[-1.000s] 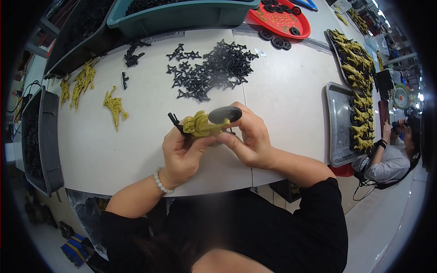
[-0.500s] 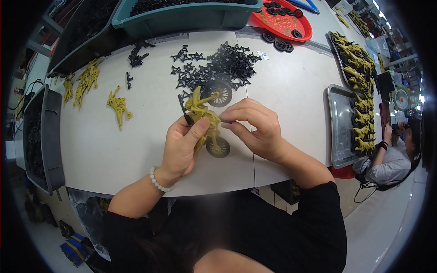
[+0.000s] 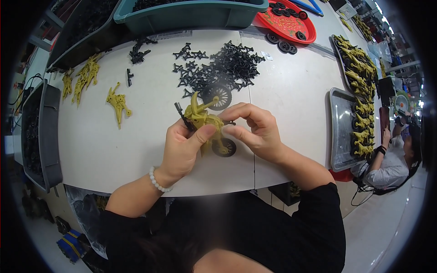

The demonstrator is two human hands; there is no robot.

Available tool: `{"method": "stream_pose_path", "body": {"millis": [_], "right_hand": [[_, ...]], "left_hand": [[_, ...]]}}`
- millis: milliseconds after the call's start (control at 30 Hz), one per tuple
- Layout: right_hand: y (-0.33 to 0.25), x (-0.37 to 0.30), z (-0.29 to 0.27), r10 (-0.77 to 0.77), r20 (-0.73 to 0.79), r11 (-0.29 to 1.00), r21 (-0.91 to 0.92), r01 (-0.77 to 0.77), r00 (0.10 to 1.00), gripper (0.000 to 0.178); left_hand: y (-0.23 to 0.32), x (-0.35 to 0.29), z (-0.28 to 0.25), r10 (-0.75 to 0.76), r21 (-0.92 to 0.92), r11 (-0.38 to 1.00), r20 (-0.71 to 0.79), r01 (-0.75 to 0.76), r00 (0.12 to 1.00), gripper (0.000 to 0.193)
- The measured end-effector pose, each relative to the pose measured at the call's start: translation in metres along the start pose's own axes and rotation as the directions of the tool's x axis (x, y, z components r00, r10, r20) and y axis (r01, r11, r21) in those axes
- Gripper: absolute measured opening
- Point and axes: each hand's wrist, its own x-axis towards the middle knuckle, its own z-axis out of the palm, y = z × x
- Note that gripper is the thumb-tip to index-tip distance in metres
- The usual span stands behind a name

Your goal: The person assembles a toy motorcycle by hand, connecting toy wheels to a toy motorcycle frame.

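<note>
Me: Compared with one second ago, the yellow toy motorcycle (image 3: 199,120) is turned in my hands. In that moment only one wheel shows clearly; now I see both, the far wheel (image 3: 221,97) and the near wheel (image 3: 226,148).

Asker: And where exactly is this motorcycle?

Me: It is held above the tabletop (image 3: 291,113), in front of my body. In this view its far wheel overlaps the near edge of the heap of black parts (image 3: 239,63). Its black handlebar (image 3: 181,113) points to the left and away from me.

Asker: Please, how do your fingers stand?

Me: The fingers of my left hand (image 3: 183,148) are clamped on the yellow body, with the thumb lying across it. At my right hand (image 3: 261,134), the thumb and the forefinger are near to each other, just beside the body. A small black piece (image 3: 231,123) shows between them, but whether they pinch it, I cannot tell.

Asker: What else lies around?

Me: To the left there is a single yellow part (image 3: 118,102), well apart from my hands. To the right stands a metal tray (image 3: 339,123) with yellow pieces, and at the far side a red tray (image 3: 296,32) with black wheels.
</note>
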Motion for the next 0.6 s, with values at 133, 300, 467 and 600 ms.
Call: {"method": "stream_pose_path", "body": {"millis": [133, 300, 467, 600], "right_hand": [[-0.0075, -0.0016, -0.0009, 0.054, 0.058, 0.999, -0.008, -0.053, 0.997, 0.022], [-0.0072, -0.0034, 0.0019, -0.114, -0.002, 0.993, -0.03, 0.114, 0.993, 0.025], [-0.0143, -0.0013, -0.0014, -0.19, 0.09, 0.961, -0.186, 0.204, 0.978, 0.027], [-0.0112, -0.0032, -0.0001, -0.202, 0.113, 0.959, -0.18, 0.22, 0.973, 0.024]], "left_hand": [[0.0003, -0.0081, -0.0001, 0.158, 0.145, 0.976, 0.043, -0.163, 0.987, 0.024], [0.0038, -0.0089, 0.0022, 0.3, 0.251, 0.906, 0.187, -0.34, 0.936, 0.027], [0.0058, -0.0066, 0.0026, 0.299, 0.397, 0.846, 0.199, -0.356, 0.933, 0.026], [-0.0023, -0.0043, -0.0008, 0.458, 0.489, 0.704, 0.243, -0.515, 0.855, 0.027]]}}
